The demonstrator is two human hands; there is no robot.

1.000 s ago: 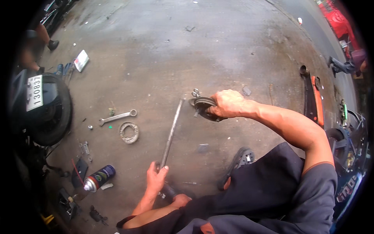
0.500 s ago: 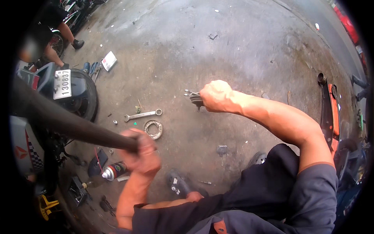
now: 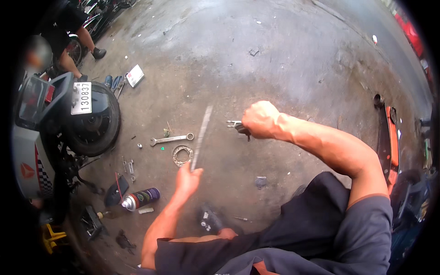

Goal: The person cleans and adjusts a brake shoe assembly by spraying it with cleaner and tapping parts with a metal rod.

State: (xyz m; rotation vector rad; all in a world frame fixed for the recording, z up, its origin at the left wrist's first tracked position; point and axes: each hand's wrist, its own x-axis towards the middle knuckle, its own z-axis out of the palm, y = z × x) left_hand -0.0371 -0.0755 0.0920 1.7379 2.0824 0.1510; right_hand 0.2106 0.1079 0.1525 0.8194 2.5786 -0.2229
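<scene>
My left hand (image 3: 188, 178) is closed around the lower end of a long, narrow grey metal bar (image 3: 202, 135), which points up and away. The bar is smeared by motion, so its exact kind does not show. Farther right, my right hand (image 3: 262, 119) makes a fist around a small dark metal part with two bright prongs (image 3: 239, 125); most of it is hidden in the fist. Beneath the bar, a ring-shaped pair of brake shoes (image 3: 176, 156) lies on the floor. Just beyond them is a combination wrench (image 3: 172, 139).
A motorcycle (image 3: 34, 156) stands at the left, its rear wheel near the wrench. A spray can (image 3: 145, 198) lies by my left forearm. A floor jack (image 3: 392, 133) with orange sides is at the right. Another person (image 3: 68, 39) is at the far left.
The bar has swung from across the left side, close to the camera, to pointing away over the floor. My left hand has shifted right. My right hand keeps its grip, slightly lower in view.
</scene>
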